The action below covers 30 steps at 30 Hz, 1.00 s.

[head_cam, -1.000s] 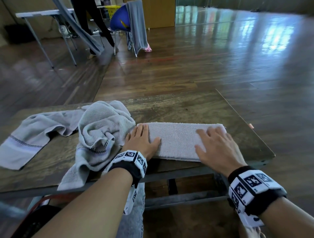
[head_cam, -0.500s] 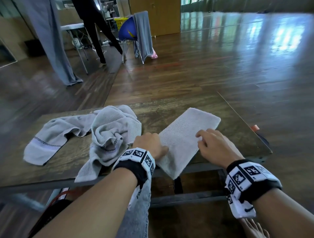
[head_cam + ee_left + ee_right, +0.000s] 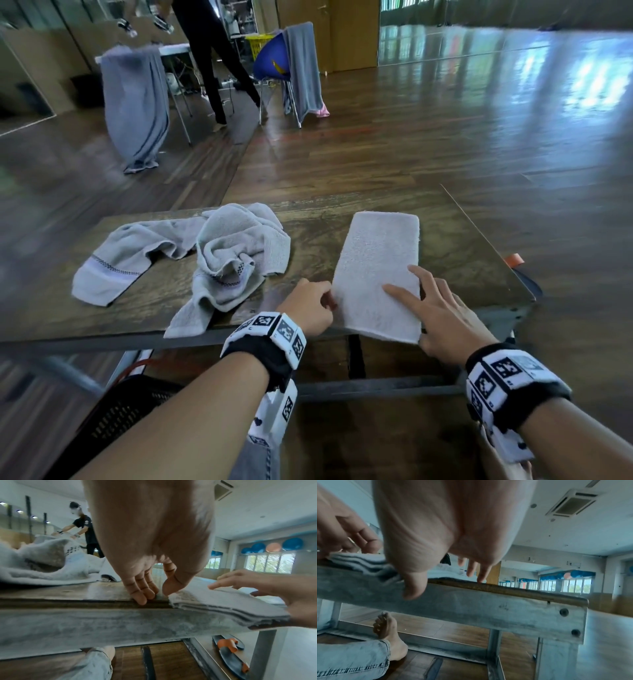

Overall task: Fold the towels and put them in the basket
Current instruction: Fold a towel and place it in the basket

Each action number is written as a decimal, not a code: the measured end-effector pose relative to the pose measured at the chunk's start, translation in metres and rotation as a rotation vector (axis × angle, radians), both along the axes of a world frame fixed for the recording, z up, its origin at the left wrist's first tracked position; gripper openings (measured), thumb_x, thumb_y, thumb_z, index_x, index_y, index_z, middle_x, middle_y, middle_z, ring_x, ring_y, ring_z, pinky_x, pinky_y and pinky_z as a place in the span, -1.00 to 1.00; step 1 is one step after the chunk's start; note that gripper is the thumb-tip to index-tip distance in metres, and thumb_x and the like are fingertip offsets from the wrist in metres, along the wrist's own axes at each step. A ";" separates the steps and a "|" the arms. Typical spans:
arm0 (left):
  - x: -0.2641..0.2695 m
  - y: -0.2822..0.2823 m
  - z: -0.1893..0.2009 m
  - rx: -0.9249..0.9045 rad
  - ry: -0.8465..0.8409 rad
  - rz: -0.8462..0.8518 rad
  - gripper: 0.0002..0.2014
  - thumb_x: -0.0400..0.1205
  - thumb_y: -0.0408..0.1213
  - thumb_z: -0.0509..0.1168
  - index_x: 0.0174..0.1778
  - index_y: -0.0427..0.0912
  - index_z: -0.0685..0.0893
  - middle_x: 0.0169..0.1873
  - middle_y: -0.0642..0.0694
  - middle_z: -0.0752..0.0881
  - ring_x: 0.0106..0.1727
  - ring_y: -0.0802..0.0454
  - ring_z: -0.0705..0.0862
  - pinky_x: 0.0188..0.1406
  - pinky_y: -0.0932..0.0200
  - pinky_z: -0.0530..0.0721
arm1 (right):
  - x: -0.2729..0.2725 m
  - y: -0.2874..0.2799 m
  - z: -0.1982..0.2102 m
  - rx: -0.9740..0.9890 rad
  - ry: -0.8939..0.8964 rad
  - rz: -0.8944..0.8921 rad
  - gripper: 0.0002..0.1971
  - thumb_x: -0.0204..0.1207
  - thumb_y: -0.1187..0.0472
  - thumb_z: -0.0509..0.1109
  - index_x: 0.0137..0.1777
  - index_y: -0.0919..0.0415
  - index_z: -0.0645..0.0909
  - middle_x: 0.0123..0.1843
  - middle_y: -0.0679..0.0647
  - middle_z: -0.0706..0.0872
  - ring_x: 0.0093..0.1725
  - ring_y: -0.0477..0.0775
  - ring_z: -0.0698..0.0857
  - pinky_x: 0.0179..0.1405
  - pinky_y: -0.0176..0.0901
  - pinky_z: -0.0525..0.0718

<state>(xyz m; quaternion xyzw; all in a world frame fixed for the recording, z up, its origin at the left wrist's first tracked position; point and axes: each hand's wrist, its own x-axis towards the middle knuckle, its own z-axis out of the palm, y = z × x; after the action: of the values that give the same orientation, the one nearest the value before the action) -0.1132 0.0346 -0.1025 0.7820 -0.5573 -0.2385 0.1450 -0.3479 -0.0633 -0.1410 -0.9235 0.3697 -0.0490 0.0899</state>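
A folded grey towel [image 3: 376,270] lies lengthwise on the wooden table [image 3: 459,246], and its near end hangs over the front edge. My left hand [image 3: 310,305] is at its near left corner. The thumb rests on top of the towel [image 3: 214,599] and the curled fingers [image 3: 142,595] meet the table beside its edge. My right hand [image 3: 442,308] lies on the towel's near right part with straight, spread fingers [image 3: 481,574], its thumb down at the near corner. A black mesh basket [image 3: 120,411] stands on the floor at my lower left.
Two loose grey towels, one crumpled [image 3: 239,253] and one spread [image 3: 120,263], lie on the table's left half. Sandals [image 3: 229,654] lie on the floor under the right end, and my leg [image 3: 351,660] is under the table. Far back stand another person [image 3: 209,51] and a chair [image 3: 274,65] draped with a towel.
The folded towel has turned from lying crosswise to lengthwise, its near end now over the front edge. My left hand went from flat to curled at its corner; my right hand stayed on top.
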 end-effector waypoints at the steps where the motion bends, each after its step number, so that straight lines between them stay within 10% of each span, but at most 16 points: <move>1: 0.002 0.002 -0.001 -0.002 0.015 -0.002 -0.76 0.58 -0.41 0.26 0.12 -0.07 0.64 0.19 -0.16 0.53 0.05 -0.14 0.67 -0.06 0.12 0.59 | 0.001 0.001 -0.001 -0.012 -0.050 0.006 -0.18 0.50 0.20 0.43 0.66 -0.36 0.17 0.71 -0.01 -0.11 0.65 0.13 0.05 0.60 0.15 0.41; 7: 0.011 0.003 -0.005 -0.022 0.059 -0.104 -0.18 0.45 -0.40 0.55 0.55 0.22 0.35 0.32 -0.08 0.29 0.23 -0.07 0.55 0.16 0.28 0.51 | 0.007 -0.006 0.005 0.254 -0.558 -0.057 -0.86 0.65 0.06 0.40 0.16 -0.16 0.67 0.38 -0.14 0.58 0.48 0.02 0.38 0.48 0.02 0.45; 11: 0.009 -0.019 -0.001 -0.243 0.228 -0.065 -0.68 0.55 -0.23 0.52 0.22 -0.17 0.77 0.32 -0.09 0.46 0.12 0.15 0.55 0.12 0.49 0.49 | 0.014 -0.015 0.023 0.420 -0.813 -0.231 -0.75 0.62 -0.05 0.40 -0.15 0.07 0.77 -0.28 -0.10 0.82 -0.26 -0.01 0.74 -0.26 -0.25 0.63; 16: 0.010 -0.052 0.000 -0.202 0.390 0.094 -0.68 0.68 -0.04 0.30 -0.34 -0.08 0.76 -0.41 0.13 0.75 -0.40 0.24 0.66 -0.34 0.19 0.55 | 0.022 -0.037 0.035 0.602 -0.799 -0.364 -0.84 0.56 0.01 0.53 0.01 0.06 0.73 -0.10 -0.03 0.87 -0.14 -0.12 0.85 -0.22 -0.19 0.81; 25: 0.005 -0.103 -0.026 -0.336 0.133 0.260 -0.58 0.71 -0.04 0.16 -0.46 -0.11 0.46 -0.48 -0.03 0.55 -0.39 -0.04 0.54 -0.48 0.12 0.29 | 0.046 -0.096 0.034 0.606 -0.657 -0.523 -0.80 0.56 0.17 0.53 0.12 0.07 0.61 0.12 0.10 0.81 0.09 0.12 0.80 0.19 0.17 0.77; 30: 0.008 -0.123 -0.036 -0.243 -0.022 0.263 -0.61 0.74 0.03 0.02 -0.24 -0.15 0.52 -0.12 -0.24 0.70 -0.07 -0.26 0.66 -0.16 -0.01 0.52 | 0.054 -0.117 0.026 0.496 -0.483 -0.612 -0.64 0.58 0.01 0.50 0.30 0.14 0.62 0.11 0.15 0.76 -0.02 0.17 0.79 -0.24 -0.11 0.73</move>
<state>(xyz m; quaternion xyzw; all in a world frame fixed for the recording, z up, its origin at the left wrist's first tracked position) -0.1050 -0.0887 -0.1382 0.8274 -0.4764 -0.1398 0.2624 -0.2934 -0.1800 -0.1153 -0.6845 0.5945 -0.1970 0.3732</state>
